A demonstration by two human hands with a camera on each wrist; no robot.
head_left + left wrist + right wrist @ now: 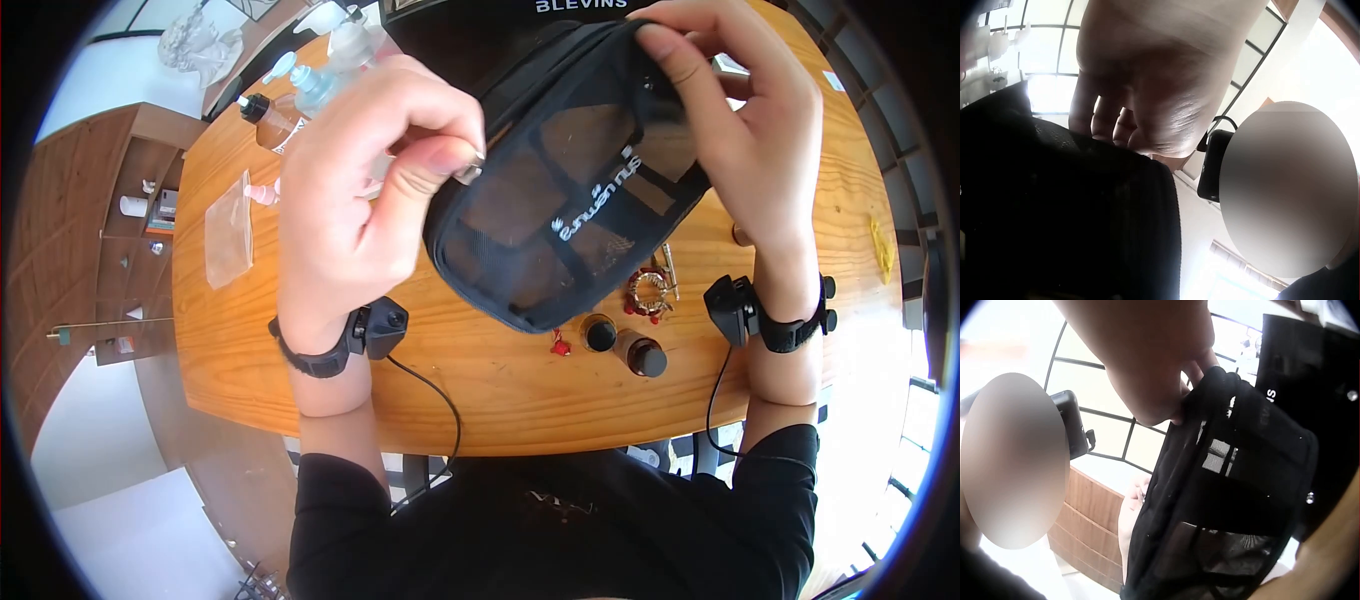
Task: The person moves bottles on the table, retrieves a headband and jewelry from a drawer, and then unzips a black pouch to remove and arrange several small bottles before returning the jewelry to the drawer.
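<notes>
A black mesh zip pouch with white lettering is held tilted above the wooden table. My right hand grips its upper right corner, thumb on the near face. My left hand pinches a small metal zipper pull between thumb and curled forefinger at the pouch's left edge. The left wrist view has the dark pouch below the left palm. In the right wrist view, right-hand fingers hold the pouch's top edge, and the mesh lets light patches through.
Below the pouch on the table lie a beaded bracelet, a red charm, a dark bottle and a dark round container. Pump bottles and a clear plastic bag are at left, a yellow item at right.
</notes>
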